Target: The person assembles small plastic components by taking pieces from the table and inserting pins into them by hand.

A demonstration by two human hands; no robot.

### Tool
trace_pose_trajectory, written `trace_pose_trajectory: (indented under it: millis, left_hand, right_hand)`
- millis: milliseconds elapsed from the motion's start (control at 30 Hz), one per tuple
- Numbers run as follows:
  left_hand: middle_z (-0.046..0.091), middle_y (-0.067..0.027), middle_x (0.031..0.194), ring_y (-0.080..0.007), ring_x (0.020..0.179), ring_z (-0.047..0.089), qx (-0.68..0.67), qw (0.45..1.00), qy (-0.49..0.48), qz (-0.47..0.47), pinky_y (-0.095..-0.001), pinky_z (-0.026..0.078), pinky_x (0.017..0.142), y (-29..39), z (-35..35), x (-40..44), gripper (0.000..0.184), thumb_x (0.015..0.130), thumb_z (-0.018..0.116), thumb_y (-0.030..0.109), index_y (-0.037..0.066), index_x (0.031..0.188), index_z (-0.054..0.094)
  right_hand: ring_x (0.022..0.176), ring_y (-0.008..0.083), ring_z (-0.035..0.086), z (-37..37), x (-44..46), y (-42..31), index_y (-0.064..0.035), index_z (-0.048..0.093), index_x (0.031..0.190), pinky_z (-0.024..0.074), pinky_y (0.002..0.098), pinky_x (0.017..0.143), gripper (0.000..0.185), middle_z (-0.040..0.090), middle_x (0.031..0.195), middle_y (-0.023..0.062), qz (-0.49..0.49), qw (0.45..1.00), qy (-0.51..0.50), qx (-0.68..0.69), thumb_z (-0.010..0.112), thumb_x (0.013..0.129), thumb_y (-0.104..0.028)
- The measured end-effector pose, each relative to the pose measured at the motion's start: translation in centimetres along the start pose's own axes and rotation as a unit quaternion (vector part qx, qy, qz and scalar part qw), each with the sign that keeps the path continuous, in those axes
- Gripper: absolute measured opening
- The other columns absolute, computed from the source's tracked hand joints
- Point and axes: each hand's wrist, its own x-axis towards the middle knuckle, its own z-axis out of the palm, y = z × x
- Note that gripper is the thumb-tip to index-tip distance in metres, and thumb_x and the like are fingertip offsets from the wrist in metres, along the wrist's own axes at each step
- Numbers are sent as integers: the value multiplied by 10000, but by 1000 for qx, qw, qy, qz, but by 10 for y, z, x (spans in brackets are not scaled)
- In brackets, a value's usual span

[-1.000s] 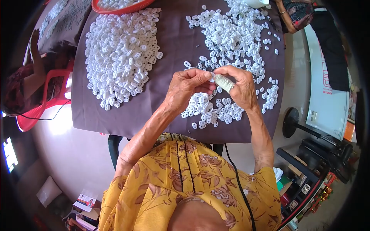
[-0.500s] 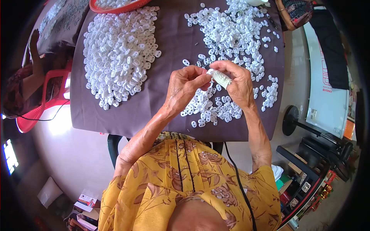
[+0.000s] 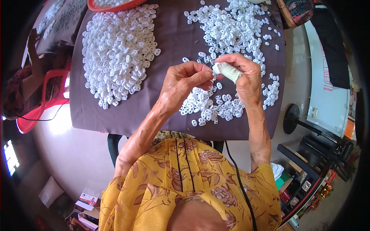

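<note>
- A dense heap of white pieces (image 3: 115,50), each with two slots, lies on the left of the table (image 3: 104,125), well apart from the hands.
- Left hand (image 3: 188,80): thumb and forefinger are pinched together at the tips; whether a piece sits between them I cannot tell. A light pinch by the edges should leave a piece's slots uncovered.
- Right hand (image 3: 248,79): its grip is partly curled about a pale ribbed wrap (image 3: 231,73), worn on the thumb or held, I cannot tell which. A white bit (image 3: 216,69) sits at its tip, under the forefinger. Steadying this hand while the left does the fine work seems best.
- Beyond and below the hands, a loose scatter (image 3: 231,32) spreads over the right of the table; wrists held high would avoid brushing it.
- Against half a second ago, the left fingertips no longer meet the wrap's tip: a narrow gap shows, the right hand having shifted rightward.
</note>
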Motion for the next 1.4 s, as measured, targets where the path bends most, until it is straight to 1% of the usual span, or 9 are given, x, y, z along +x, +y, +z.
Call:
trace_pose_trajectory:
  millis: [200,333,500,600,667,767,900,1367,1400]
  left_hand:
    - [634,-92,766,-152,705,610,-2,1000,-15,12,-282,515,672,1,6,1,163,812,624,110,-20,910,613]
    - [629,-85,750,-147,679,602,9,1000,-10,18,-268,506,652,1,8,2,155,806,627,109,-18,894,613]
    - [618,-85,710,-134,627,583,9,1000,26,6,-251,476,619,-1,13,2,110,782,600,100,-8,792,589]
    - [612,-94,683,-103,580,550,-24,999,36,14,-233,456,553,-5,14,5,97,744,592,70,-10,718,544]
    - [609,-95,675,-106,575,550,-31,999,37,8,-236,455,550,-5,15,4,89,739,588,66,-11,722,547]
    - [609,-100,672,-112,570,552,-55,998,35,-1,-241,453,544,-5,13,5,76,732,583,59,-10,728,552]
    - [615,-106,684,-122,584,568,-53,998,23,5,-248,460,544,-7,10,4,79,740,596,62,-7,736,558]
    - [617,-79,702,-133,622,589,-32,999,2,6,-257,486,586,-5,11,6,149,823,603,128,-19,798,616]
    - [617,-78,705,-132,621,587,-48,999,7,2,-255,486,588,-7,10,6,154,824,601,131,-19,797,616]
  right_hand:
    - [703,111,618,3,-4,-9,1,639,899,506,227,645,142,648,762,68,-12,1000,14,-8,568,777,-2]
    - [726,114,619,8,-8,-10,-4,639,911,502,226,658,149,650,781,68,11,999,42,-23,573,777,1]
    - [730,110,615,8,-11,-8,-1,637,922,492,216,644,160,652,804,67,4,996,30,-84,564,780,16]
    - [716,104,610,10,-11,-6,1,637,924,484,217,637,167,652,793,64,-59,993,24,-101,561,776,18]
    - [718,102,606,8,-11,-8,1,638,919,485,220,644,168,648,784,64,14,1000,15,-21,561,772,19]
    - [723,101,605,3,-7,3,7,638,911,486,219,647,161,645,783,68,26,997,8,71,554,775,23]
    - [715,102,603,-2,-9,-1,13,635,912,488,213,644,157,643,795,74,22,995,-20,93,543,787,27]
    - [699,100,599,-5,-14,-1,-9,631,951,479,213,613,191,647,764,61,15,1000,-1,3,617,762,-38]
    - [702,119,601,-3,-16,-4,-16,625,958,482,232,614,213,640,765,63,-35,994,10,-100,637,747,-47]
